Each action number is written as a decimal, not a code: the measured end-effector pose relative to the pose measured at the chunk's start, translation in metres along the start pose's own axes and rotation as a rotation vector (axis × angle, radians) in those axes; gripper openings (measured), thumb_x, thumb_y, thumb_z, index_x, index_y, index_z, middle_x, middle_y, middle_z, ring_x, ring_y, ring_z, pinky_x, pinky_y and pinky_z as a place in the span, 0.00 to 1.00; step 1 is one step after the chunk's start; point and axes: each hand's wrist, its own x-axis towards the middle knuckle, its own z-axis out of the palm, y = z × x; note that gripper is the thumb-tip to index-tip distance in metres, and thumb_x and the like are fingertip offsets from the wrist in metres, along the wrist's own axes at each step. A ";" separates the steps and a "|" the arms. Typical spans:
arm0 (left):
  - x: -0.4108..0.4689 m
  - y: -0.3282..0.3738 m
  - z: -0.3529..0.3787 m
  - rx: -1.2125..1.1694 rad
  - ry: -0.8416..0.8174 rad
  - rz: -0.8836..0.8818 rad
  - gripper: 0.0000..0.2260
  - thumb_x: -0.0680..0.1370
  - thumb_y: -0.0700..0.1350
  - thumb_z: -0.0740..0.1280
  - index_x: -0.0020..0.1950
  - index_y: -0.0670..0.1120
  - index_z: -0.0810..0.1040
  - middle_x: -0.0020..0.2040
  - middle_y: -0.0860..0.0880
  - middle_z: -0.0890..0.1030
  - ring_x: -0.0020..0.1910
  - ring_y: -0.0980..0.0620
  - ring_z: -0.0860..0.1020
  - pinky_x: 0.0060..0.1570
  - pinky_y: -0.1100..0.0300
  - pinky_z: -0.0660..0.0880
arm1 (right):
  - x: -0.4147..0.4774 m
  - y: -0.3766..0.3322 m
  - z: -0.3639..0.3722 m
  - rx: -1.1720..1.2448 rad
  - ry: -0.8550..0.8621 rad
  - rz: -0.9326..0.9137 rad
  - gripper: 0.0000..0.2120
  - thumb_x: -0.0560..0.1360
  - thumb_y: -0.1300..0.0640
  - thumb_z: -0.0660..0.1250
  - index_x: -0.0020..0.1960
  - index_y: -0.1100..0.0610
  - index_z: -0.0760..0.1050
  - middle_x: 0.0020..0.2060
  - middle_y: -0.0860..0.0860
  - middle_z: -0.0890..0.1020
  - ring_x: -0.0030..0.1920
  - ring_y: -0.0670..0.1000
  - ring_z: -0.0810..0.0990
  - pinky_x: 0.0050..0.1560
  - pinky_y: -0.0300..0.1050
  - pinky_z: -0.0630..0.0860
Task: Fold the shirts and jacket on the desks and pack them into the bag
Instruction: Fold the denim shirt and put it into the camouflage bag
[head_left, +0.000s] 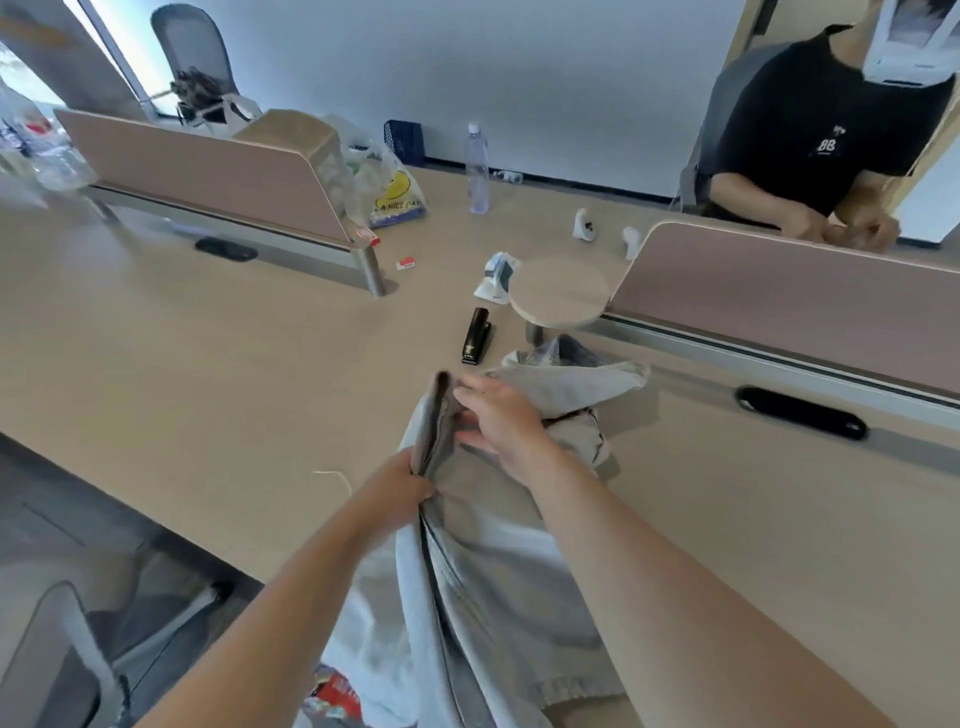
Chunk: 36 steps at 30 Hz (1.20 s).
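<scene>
A light grey jacket (483, 561) lies on the beige desk (208, 374), its lower part hanging over the near edge toward me. My left hand (402, 486) grips the bunched front edge of the jacket by the zipper. My right hand (498, 418) lies over the cloth just beyond it, fingers stretched left and touching the raised collar edge. A crumpled pale garment (571, 387) sits right behind my right hand. White cloth and something red (337, 691) show below the desk edge; I cannot tell if it is the bag.
A black stapler (475, 336) lies just beyond the jacket. A round wooden stand (558, 292), a water bottle (476, 169), a plastic bag (395, 195) and pink desk dividers (208, 176) stand further back. Another person in a black shirt (810, 130) sits across at the right.
</scene>
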 end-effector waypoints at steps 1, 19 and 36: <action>0.014 -0.008 -0.012 0.024 0.047 -0.001 0.13 0.69 0.32 0.63 0.46 0.48 0.79 0.38 0.50 0.82 0.41 0.48 0.80 0.40 0.56 0.76 | 0.007 0.003 0.009 -0.020 -0.028 0.017 0.14 0.81 0.59 0.64 0.66 0.54 0.76 0.61 0.53 0.80 0.59 0.52 0.79 0.56 0.49 0.79; 0.026 -0.136 -0.051 0.083 -0.038 -0.069 0.22 0.77 0.51 0.72 0.62 0.44 0.66 0.46 0.48 0.78 0.38 0.51 0.76 0.34 0.58 0.71 | -0.074 0.120 0.066 -0.355 0.572 0.033 0.08 0.77 0.57 0.62 0.47 0.61 0.78 0.37 0.54 0.79 0.36 0.49 0.72 0.38 0.45 0.68; -0.088 -0.208 0.002 0.378 -0.215 0.046 0.11 0.82 0.50 0.63 0.61 0.47 0.77 0.54 0.43 0.82 0.41 0.48 0.80 0.38 0.57 0.77 | -0.210 0.256 0.041 0.039 0.733 0.209 0.11 0.82 0.55 0.62 0.62 0.52 0.77 0.53 0.50 0.79 0.49 0.49 0.78 0.53 0.48 0.76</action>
